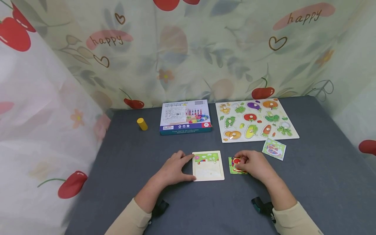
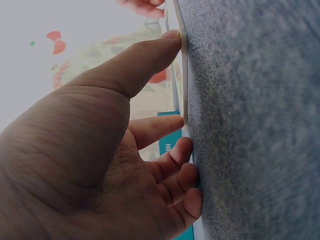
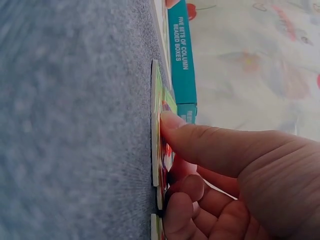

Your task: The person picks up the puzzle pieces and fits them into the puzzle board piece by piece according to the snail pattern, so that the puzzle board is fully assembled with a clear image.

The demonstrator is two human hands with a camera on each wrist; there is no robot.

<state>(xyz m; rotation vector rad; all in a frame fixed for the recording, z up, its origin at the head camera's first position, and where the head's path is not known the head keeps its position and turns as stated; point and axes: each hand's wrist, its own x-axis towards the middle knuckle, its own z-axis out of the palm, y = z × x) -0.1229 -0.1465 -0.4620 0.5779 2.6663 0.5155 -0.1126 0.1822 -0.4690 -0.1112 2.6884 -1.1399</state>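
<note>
On grey table (image 1: 117,176), w/ L hand (image 1: 174,168), touching puzzle frame (image 1: 209,172) at L edge, thumb & fingers apart; just R of frame, w/ R hand (image 1: 255,164), pinching red-green puzzle pcs (image 1: 235,166).

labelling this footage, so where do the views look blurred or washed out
Head: fairly even light on the square cream puzzle tray; left wrist: grey cloth tabletop blurred at right, upper left washed out; right wrist: tabletop blurred at left, lettering on the teal cardboard box readable.
</note>
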